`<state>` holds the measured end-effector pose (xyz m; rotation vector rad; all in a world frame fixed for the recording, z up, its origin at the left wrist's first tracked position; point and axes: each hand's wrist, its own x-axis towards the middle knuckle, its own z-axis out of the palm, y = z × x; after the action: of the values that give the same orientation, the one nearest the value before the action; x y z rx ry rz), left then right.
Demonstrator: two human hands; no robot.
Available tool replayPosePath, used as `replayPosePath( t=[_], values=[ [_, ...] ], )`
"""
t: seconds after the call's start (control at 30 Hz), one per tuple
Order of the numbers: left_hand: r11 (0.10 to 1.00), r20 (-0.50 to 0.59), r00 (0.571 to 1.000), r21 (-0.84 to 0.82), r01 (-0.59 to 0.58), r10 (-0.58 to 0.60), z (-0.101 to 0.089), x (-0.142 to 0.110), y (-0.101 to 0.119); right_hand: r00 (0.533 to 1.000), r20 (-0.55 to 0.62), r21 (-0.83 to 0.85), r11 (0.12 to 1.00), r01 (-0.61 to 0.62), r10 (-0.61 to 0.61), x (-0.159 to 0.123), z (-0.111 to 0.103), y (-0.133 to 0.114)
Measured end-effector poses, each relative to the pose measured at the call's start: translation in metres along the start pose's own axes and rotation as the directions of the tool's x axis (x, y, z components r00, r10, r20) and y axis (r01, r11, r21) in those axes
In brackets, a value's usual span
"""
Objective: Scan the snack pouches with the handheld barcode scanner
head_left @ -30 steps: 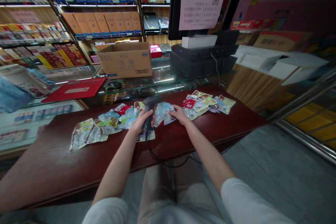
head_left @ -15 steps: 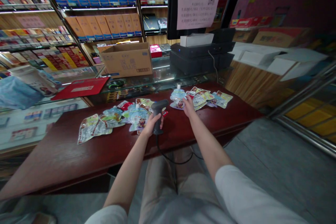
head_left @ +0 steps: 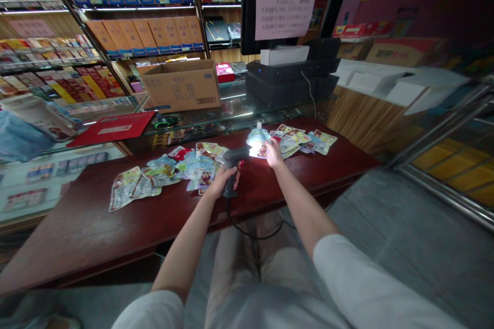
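My left hand (head_left: 223,182) is wrapped round the handle of a dark barcode scanner (head_left: 231,167), its head pointing right. A bright light from it falls on a blue spouted pouch (head_left: 258,140) with a white cap. My right hand (head_left: 274,153) pinches that pouch by its right edge, holding it upright at the tabletop. Left of the scanner lies a pile of similar pouches (head_left: 199,170), with flat clear-and-yellow packets (head_left: 125,187) at its far left. Behind my right hand, more packets (head_left: 294,140) overlap on the dark red table (head_left: 146,226).
A glass counter (head_left: 235,108) behind the table carries an open cardboard box (head_left: 181,87), a red folder (head_left: 113,128) and a black cash register (head_left: 291,79). The scanner's cable (head_left: 250,235) loops over the table's front edge. A metal rail (head_left: 443,195) stands at the right.
The scanner's light has come on and shines on the pouch. My right hand has lifted the pouch a little and turned it toward the scanner. The view has shifted slightly.
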<state>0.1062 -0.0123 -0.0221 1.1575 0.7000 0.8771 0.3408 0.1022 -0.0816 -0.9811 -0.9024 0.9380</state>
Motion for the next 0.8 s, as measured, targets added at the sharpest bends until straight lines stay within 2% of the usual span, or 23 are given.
replayPosePath(
  t=[0.1, 0.27, 0.37, 0.47, 0.53, 0.67, 0.73, 0.8],
  values=[
    [1.000, -0.007, 1.000, 0.016, -0.002, 0.002, 0.001, -0.001, 0.000, 0.982, -0.189, 0.154, 0.987, 0.040, -0.010, 0.000, 0.002, 0.002],
    [0.997, -0.054, 0.997, -0.052, -0.050, 0.047, 0.000, -0.001, 0.002, 0.980, -0.193, 0.185, 0.980, 0.079, -0.043, -0.002, 0.002, 0.003],
    [0.996, -0.061, 0.996, -0.070, -0.063, 0.059, -0.002, -0.001, 0.002, 0.970, -0.223, 0.079, 0.990, 0.121, -0.100, -0.005, -0.001, 0.002],
    [0.993, -0.083, 0.994, -0.090, -0.073, 0.065, -0.003, -0.001, 0.002, 0.941, -0.271, -0.176, 0.972, 0.158, -0.202, -0.008, -0.007, -0.005],
    [0.992, -0.093, 0.994, -0.106, -0.071, 0.061, -0.004, -0.001, 0.002, 0.919, -0.251, -0.380, 0.904, 0.194, -0.302, -0.010, -0.015, -0.015],
    [0.989, -0.111, 0.991, -0.123, -0.086, 0.072, -0.005, 0.001, 0.001, 0.892, -0.103, -0.692, 0.676, 0.253, -0.439, -0.008, -0.038, -0.043],
    [0.986, -0.119, 0.990, -0.134, -0.096, 0.081, -0.006, 0.002, -0.001, 0.901, -0.068, -0.827, 0.530, 0.189, -0.428, -0.005, -0.049, -0.057],
    [0.983, -0.124, 0.988, -0.147, -0.105, 0.087, -0.006, 0.003, -0.002, 0.903, -0.090, -0.927, 0.368, 0.079, -0.421, -0.004, -0.057, -0.068]
  ],
)
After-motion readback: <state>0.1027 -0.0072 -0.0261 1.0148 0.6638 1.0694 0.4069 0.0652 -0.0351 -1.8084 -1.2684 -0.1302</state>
